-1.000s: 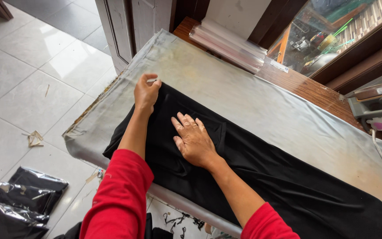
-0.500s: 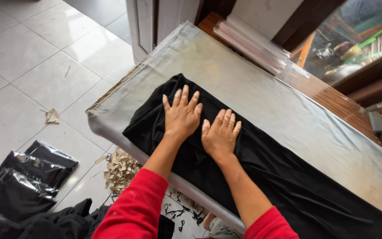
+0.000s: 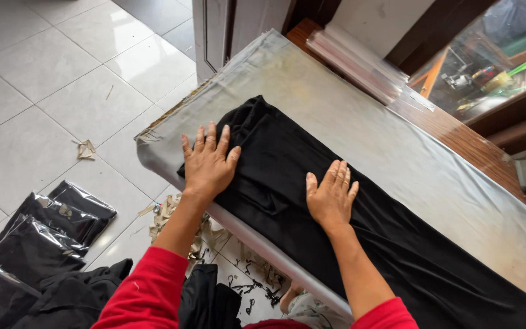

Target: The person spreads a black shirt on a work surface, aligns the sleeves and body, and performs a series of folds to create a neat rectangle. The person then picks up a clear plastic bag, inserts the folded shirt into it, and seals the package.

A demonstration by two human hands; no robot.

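A long black garment [image 3: 360, 207] lies spread along a table covered in grey cloth [image 3: 336, 103]. My left hand [image 3: 207, 163] rests flat on the garment's left end, fingers spread, partly over the grey cover. Further right, my right hand [image 3: 331, 196] presses flat on the middle of the black fabric, fingers together. Both hands are palm down and hold nothing. My sleeves are red.
Black garments in clear plastic bags [image 3: 50, 222] lie on the tiled floor at lower left, beside loose black clothes [image 3: 80, 295]. Paper scraps [image 3: 171, 213] sit under the table edge. A stack of clear sheets [image 3: 360, 58] and a wooden ledge [image 3: 458, 134] run along the far side.
My hands were side by side on the garment; now they have slid apart, the left toward the left end and the right further right. The view has shifted.
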